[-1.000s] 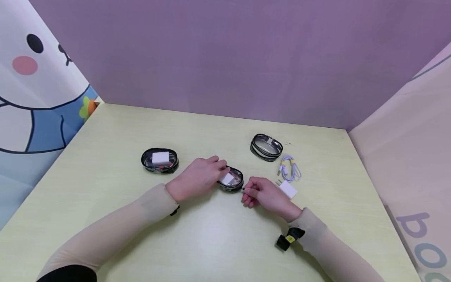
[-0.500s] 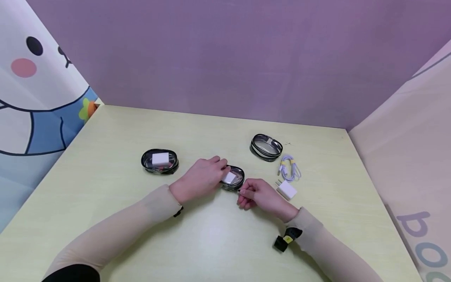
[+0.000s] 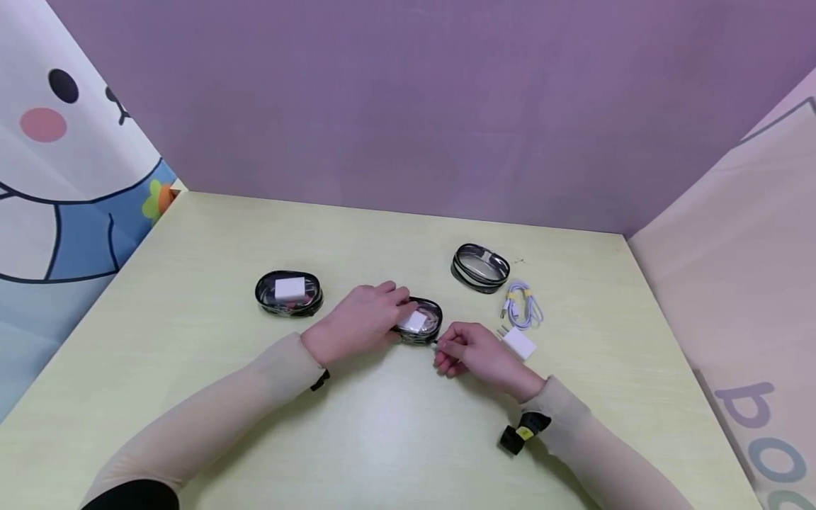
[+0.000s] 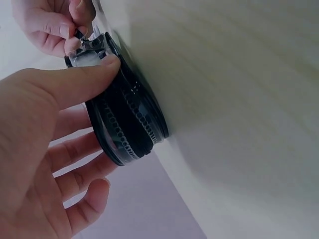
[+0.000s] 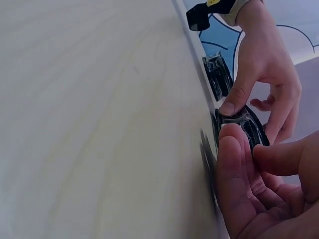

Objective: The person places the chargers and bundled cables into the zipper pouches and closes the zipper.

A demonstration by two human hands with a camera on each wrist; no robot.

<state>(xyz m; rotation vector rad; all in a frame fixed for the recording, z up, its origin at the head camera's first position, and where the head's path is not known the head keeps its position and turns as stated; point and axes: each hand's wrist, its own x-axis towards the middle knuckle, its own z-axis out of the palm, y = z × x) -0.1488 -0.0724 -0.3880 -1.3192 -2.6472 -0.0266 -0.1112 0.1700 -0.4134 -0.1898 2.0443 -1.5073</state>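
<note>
In the head view my left hand (image 3: 358, 316) grips a small clear zipper pouch (image 3: 430, 317) with black trim, holding it at the table. A white block (image 3: 414, 321) shows through its top. The left wrist view has the thumb on one face of the pouch (image 4: 119, 119) and fingers behind it, with the zipper running along its side. My right hand (image 3: 479, 354) pinches the zipper pull (image 4: 80, 36) at the pouch's near right end, thumb against curled fingers. In the right wrist view these fingertips (image 5: 232, 139) hide part of the pouch.
Left on the table stands a similar pouch (image 3: 307, 303) with a white charger block (image 3: 290, 288) inside. Behind my right hand lie another black-trimmed clear pouch (image 3: 468, 282), a coiled pale cable (image 3: 537, 309) and a white plug adapter (image 3: 519, 343). A purple wall (image 3: 408, 106) bounds the back.
The pouch has shifted slightly right and away from me. My right hand moved a little left with the zipper pull, then slightly back right. My left hand keeps its grip.
</note>
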